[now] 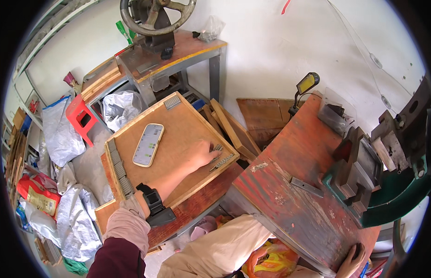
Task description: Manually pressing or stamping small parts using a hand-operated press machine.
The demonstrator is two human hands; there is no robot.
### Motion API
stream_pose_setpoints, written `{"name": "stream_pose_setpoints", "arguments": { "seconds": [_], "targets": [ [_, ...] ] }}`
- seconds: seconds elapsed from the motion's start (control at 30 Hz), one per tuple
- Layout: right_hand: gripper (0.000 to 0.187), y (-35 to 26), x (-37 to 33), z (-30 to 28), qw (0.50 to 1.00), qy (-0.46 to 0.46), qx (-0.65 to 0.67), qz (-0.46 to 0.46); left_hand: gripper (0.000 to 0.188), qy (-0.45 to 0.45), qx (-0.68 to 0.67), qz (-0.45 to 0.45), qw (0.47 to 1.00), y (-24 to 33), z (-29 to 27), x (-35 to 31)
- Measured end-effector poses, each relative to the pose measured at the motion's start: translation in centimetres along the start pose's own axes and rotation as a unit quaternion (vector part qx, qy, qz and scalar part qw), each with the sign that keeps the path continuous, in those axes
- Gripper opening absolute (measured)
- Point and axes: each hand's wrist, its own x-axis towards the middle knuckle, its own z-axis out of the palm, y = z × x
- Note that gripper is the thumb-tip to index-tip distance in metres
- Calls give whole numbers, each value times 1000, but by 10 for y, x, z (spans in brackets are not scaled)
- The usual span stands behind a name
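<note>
Wooden tray [183, 125], shallow, raised rim, is lying tilted across the view; clock directions are being taken from its middle, 12 at the far side. Small grey metal pieces [222, 161], the work in hand, are lying near the rim between 3 and 4 o'clock. Left hand [197, 156] is coming in across the near rim from 7 o'clock, its fingers curling down at the pieces at 3; whether they are closing on one cannot be told. Right hand [352, 262], well out at 4 o'clock, is resting at the near edge of a worn red table [275, 185], fingers bending; any grip is not showing. Phone [148, 145], screen lit, is lying at 9 o'clock, apart from the forearm. Long row of metal pieces [119, 169] is lining the rim at 8 o'clock; small block of metal pieces [172, 102] is sitting near 12. Black wrist device [153, 202] is overhanging the near rim between 6 and 7. Steel bar [307, 186] and green-framed press [387, 201] are standing off between 3 and 4. Handling notes, by judgement: pieces this slim are probably asking for a light fingertip pinch, one at a time; the palm is best staying high, sparing neighbouring pieces a nudge; the wrist device is best clearing the rim, lest the tray be jolted and the ordered rows be scattering.
</note>
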Motion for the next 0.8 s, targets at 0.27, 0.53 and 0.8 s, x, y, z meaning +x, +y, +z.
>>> {"name": "stream_pose_setpoints", "arguments": {
  "seconds": [0.27,0.53,0.8],
  "targets": [
    [39,-7,2,2,999,-11,36,29,20,36,10,117,992,-20,6,16],
    [37,-2,1,6,998,13,53,24,36,-15,31,131,991,-18,-2,-5],
    [36,0,2,6,998,20,55,6,37,-24,104,100,989,1,-12,-13]
  ]
}}
